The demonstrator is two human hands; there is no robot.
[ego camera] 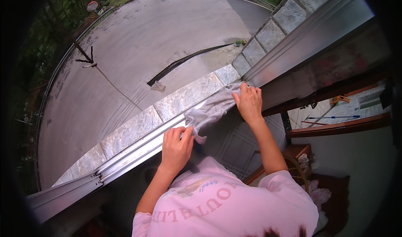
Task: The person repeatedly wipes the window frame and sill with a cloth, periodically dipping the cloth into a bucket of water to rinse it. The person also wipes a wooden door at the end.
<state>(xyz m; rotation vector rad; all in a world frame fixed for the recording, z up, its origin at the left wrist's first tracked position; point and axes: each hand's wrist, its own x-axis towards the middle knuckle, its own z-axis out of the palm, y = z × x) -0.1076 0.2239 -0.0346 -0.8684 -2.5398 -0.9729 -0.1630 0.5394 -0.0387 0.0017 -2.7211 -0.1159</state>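
Note:
A crumpled grey cloth (213, 106) lies along the white metal sliding-window track (138, 154), with one end hanging over the inner side. At its upper right end, my right hand (250, 103) grips the cloth beside the upright window frame (267, 61). My left hand (177, 146) rests with bent fingers on the track at the cloth's lower left end. Its fingertips meet the cloth's edge, but whether they pinch it is hidden.
Outside the track runs a stone-tiled sill (188, 95), above a concrete yard (150, 33) far below. A rope (116, 84) stretches from a forked pole (86, 53). Indoors on the right are a wooden-framed opening (339, 130) and a wicker-like round rim (298, 168).

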